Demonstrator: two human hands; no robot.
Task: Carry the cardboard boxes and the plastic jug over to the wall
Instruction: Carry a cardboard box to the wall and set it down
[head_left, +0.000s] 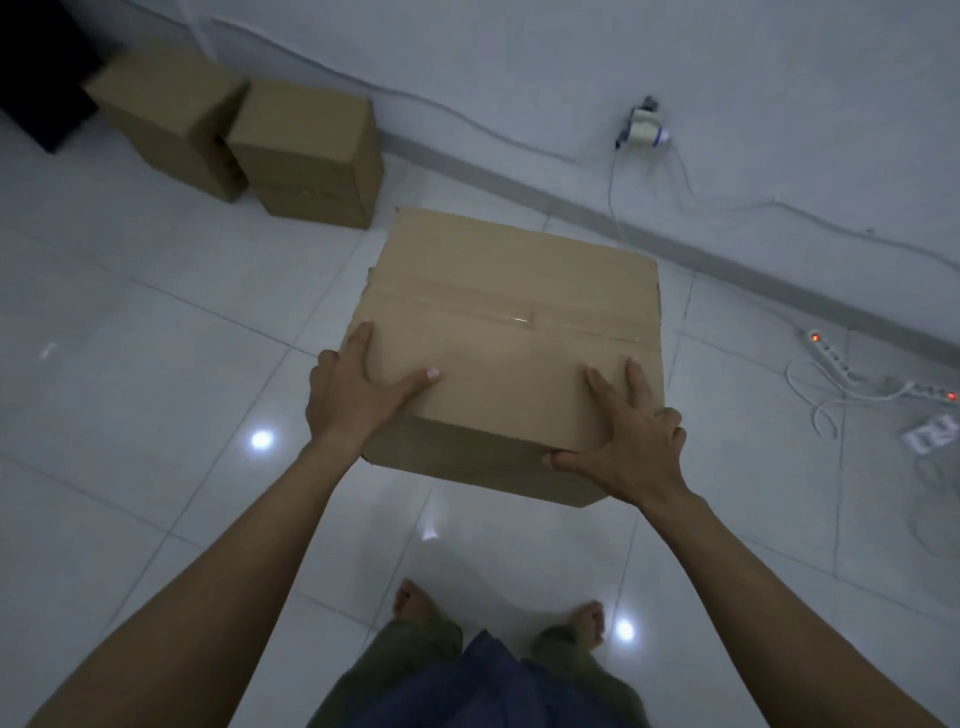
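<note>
- The big box (511, 343) sits between my hands, sealed with clear tape across its top, and I cannot tell whether it rests on the floor or hangs just above it.
- My left hand (358, 392) lies on the box's near left corner, fingers spread wide, thumb flat on the top, the other fingers reaching along the left edge.
- My right hand (631, 436) clasps the near right corner, two fingers stretched on top, the rest bent over the right edge, thumb pressed against the front face.
- Both hands grip the box from opposite sides, arms stretched out ahead of me.
- Beyond my left hand, two smaller boxes stand on the floor (156, 322): the middle box (306, 156) just past the big box's far left corner, and the left box (166, 119) touching or nearly touching it farther left.
- Both smaller boxes stand near the wall (519, 62), which runs beyond both hands.
- Beyond my right hand, a plug (644, 127) sits in the wall with cables hanging from it.
- To the right of my right hand, power strips (836, 358) with red lights lie on the floor near the wall.
- Below my hands, my bare feet (413, 597) stand on the glossy tiles.
</note>
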